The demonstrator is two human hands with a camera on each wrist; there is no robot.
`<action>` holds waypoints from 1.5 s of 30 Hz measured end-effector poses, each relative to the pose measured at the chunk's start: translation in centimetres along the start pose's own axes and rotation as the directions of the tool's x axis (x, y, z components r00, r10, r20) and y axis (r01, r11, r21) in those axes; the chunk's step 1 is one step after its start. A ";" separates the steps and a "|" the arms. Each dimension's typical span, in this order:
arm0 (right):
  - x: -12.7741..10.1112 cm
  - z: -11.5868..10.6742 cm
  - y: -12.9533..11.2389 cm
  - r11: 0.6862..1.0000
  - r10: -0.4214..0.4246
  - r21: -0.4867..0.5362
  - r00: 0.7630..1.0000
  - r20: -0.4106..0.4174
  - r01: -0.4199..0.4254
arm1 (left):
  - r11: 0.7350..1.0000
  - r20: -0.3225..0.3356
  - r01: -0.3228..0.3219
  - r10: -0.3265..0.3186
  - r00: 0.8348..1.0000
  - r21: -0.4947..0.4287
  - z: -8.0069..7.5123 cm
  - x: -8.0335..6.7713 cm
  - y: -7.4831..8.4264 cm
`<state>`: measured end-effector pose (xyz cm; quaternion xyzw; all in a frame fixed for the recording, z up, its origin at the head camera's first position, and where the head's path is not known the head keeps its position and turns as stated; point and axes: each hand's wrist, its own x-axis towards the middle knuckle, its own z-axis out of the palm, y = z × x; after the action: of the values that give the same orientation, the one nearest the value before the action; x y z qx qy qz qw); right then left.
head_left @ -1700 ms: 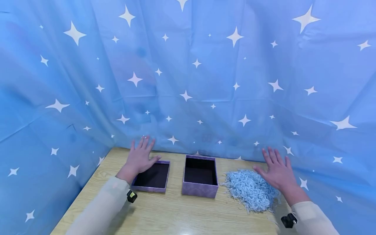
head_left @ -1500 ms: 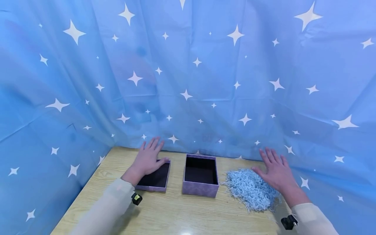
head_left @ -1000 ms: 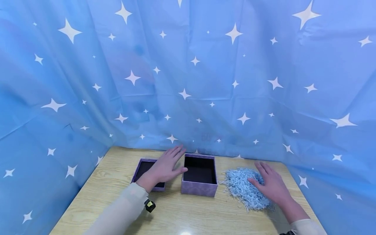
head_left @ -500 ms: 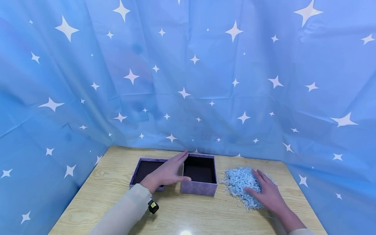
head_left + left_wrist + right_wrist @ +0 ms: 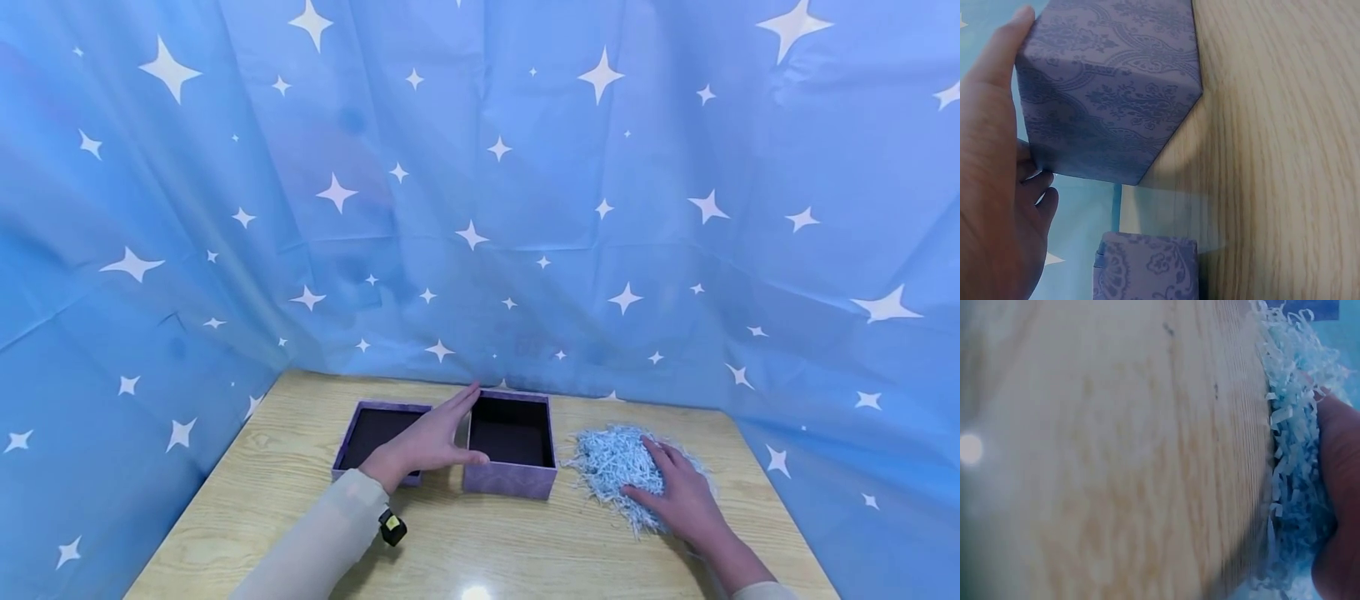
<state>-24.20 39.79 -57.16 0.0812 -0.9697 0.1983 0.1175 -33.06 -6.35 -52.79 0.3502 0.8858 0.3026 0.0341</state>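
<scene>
A person's left hand (image 5: 427, 442) braced straight fingers against the left wall of an open, purple patterned cardboard box (image 5: 512, 446) at the centre of a pale wooden table (image 5: 480, 550). The right hand (image 5: 678, 496) lay on a heap of pale blue shredded paper (image 5: 615, 462) just right of the box, fingers apparently starting to curl into it, though the wrist view was blurred. The box's shallow purple lid (image 5: 375, 435) sat to the left, partly under the left hand.
</scene>
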 end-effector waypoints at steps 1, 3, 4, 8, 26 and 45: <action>0.1 0.0 0.1 1.000 0.000 0.009 1.000 -0.010 0.000 | 1.000 0.000 0.001 -0.001 1.000 -0.004 0.0 0.0 0.0; 0.2 0.1 0.4 1.000 -0.002 0.030 0.999 -0.032 0.003 | 1.000 -0.001 -0.002 0.002 1.000 -0.007 -0.1 0.0 0.1; 0.3 0.2 0.5 0.999 -0.005 0.042 0.999 -0.046 0.007 | 1.000 -0.001 -0.003 0.003 1.000 -0.009 -0.1 0.0 0.1; 0.5 0.2 1.0 0.994 -0.033 0.100 0.994 -0.103 0.044 | 1.000 -0.003 -0.004 0.004 1.000 -0.022 -0.2 0.1 0.2; 1.0 -1.3 0.8 0.988 -0.018 0.145 0.978 -0.206 0.049 | 1.000 0.000 0.015 -0.015 1.000 -0.016 0.0 0.1 0.1; 1.6 -3.5 -1.1 0.982 -0.058 0.158 0.969 -0.242 0.099 | 0.999 0.012 0.020 -0.020 1.000 -0.040 -0.1 -0.2 0.2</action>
<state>-24.80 40.07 -53.22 0.1051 -0.9245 0.2833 0.2325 -32.85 -6.40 -52.61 0.3424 0.8828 0.3180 0.0491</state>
